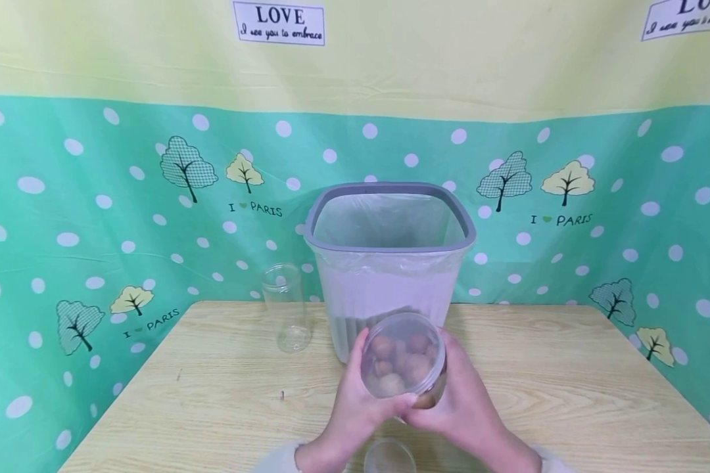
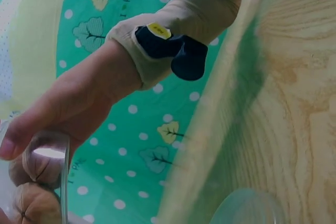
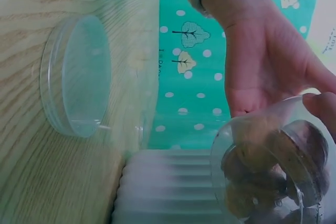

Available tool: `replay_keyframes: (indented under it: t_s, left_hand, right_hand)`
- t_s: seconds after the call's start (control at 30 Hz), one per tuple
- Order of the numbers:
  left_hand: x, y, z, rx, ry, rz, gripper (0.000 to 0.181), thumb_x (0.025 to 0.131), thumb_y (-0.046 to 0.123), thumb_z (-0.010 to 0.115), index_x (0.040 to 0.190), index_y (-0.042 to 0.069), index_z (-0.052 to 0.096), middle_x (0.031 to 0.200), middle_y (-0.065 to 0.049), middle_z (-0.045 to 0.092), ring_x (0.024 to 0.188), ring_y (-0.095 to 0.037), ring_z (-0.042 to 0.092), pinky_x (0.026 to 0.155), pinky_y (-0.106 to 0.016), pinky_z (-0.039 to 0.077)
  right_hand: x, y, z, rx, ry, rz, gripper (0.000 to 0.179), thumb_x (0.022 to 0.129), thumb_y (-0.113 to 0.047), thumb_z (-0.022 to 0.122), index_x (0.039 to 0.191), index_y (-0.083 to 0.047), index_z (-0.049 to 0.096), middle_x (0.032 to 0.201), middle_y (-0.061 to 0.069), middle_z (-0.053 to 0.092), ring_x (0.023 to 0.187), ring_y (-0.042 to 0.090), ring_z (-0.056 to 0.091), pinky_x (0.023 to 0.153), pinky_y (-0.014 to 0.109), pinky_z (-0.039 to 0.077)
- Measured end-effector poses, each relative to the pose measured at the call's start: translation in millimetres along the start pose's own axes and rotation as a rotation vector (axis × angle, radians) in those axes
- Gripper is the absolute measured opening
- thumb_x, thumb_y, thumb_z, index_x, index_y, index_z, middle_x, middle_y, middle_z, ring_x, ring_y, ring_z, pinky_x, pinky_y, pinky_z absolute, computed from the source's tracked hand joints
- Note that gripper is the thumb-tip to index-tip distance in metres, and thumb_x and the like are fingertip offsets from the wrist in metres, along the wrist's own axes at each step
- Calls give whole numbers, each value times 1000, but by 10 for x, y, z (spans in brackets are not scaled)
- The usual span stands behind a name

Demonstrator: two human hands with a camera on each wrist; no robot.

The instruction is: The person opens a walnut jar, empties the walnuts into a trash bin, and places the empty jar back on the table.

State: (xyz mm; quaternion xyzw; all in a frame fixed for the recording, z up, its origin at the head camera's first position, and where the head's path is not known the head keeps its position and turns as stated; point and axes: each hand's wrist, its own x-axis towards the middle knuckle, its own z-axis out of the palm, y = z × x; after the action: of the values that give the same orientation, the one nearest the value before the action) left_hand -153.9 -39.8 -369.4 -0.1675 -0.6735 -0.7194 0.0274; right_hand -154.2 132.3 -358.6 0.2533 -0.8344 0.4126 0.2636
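Observation:
Both hands hold a clear plastic jar (image 1: 428,397) of brown, round nuts that look like walnuts (image 1: 411,364). The jar is tilted, and its translucent round lid (image 1: 399,328) faces the head camera. My left hand (image 1: 361,407) grips the left side, with its thumb across the lid's near edge. On the right side, my right hand (image 1: 464,401) wraps round the jar's wall. Through the clear wall the nuts (image 2: 37,203) show in the left wrist view. A separate clear round lid (image 3: 79,77) lies on the table below the hands, close to the near edge.
Behind the jar stands a tall pale bin (image 1: 390,282) with a grey rim and a clear liner. An uncovered clear jar (image 1: 286,309) stands to its left. A tiny dark scrap (image 1: 282,395) lies on the wooden table (image 1: 213,394). A patterned cloth (image 1: 94,249) hangs around the back and sides.

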Motion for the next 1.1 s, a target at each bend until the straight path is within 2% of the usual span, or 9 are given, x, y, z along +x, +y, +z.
replay_keyframes:
  t_s: [0.17, 0.27, 0.43, 0.6, 0.73, 0.83, 0.97, 1.1]
  left_hand:
    - [-24, -11, 53, -47, 15, 23, 110, 68, 13, 82, 151, 10, 9, 144, -7, 38, 129, -25, 39, 107, -45, 28]
    - [-44, -17, 75, -57, 38, 15, 111, 70, 16, 82, 151, 8, 6, 146, -8, 36, 131, -26, 38, 108, -45, 28]
    - [-62, -27, 86, -56, 60, -28, 115, 71, 22, 81, 150, 3, -1, 151, -12, 28, 135, -28, 31, 111, -49, 24]
    - [-67, -30, 70, -47, 30, -47, 116, 73, 24, 81, 150, 4, -3, 154, -11, 22, 138, -30, 25, 111, -54, 19]
    - [-98, -25, 50, -45, 7, -62, 111, 74, 24, 79, 151, 5, 1, 155, -15, 16, 141, -36, 16, 110, -60, 13]
    - [-121, -22, 30, -54, 0, -46, 104, 76, 23, 78, 150, 3, 8, 154, -18, 19, 140, -38, 17, 110, -61, 11]
    - [-130, -19, -3, -94, -3, -13, 93, 81, 22, 74, 148, 1, 15, 152, -20, 25, 139, -37, 22, 112, -57, 12]
    - [-105, -25, -53, -147, -17, 5, 74, 91, 18, 60, 148, -2, 17, 151, -21, 26, 139, -34, 24, 113, -37, 23]
  right_hand:
    - [8, -10, 30, -96, 58, -72, 112, 44, -27, 91, 139, -4, 37, 126, 5, 53, 110, 19, 53, 86, 38, 49]
    - [13, -13, 52, -130, 91, -112, 110, 42, -26, 89, 138, -3, 39, 126, 6, 54, 109, 21, 53, 85, 40, 48]
    - [8, -8, 55, -113, 63, -63, 107, 43, -25, 89, 136, -4, 41, 124, 4, 55, 109, 20, 53, 86, 40, 48]
    - [7, 16, 7, -51, -12, -6, 106, 49, -24, 90, 138, -5, 38, 123, 3, 55, 107, 16, 55, 85, 34, 50]
    - [-7, 34, -48, -26, -24, 2, 106, 52, -31, 92, 140, -8, 36, 123, 2, 56, 105, 15, 56, 83, 31, 50]
    - [-21, 46, -82, -26, -16, 8, 107, 53, -39, 91, 140, -9, 36, 123, 1, 55, 104, 14, 55, 81, 31, 50]
    - [-35, 52, -114, -11, -21, 30, 111, 50, -39, 92, 141, -11, 35, 125, 0, 54, 108, 15, 54, 85, 33, 49]
    - [-40, 54, -138, -7, -10, 28, 115, 46, -35, 94, 142, -14, 34, 125, 1, 55, 109, 16, 54, 86, 38, 49]
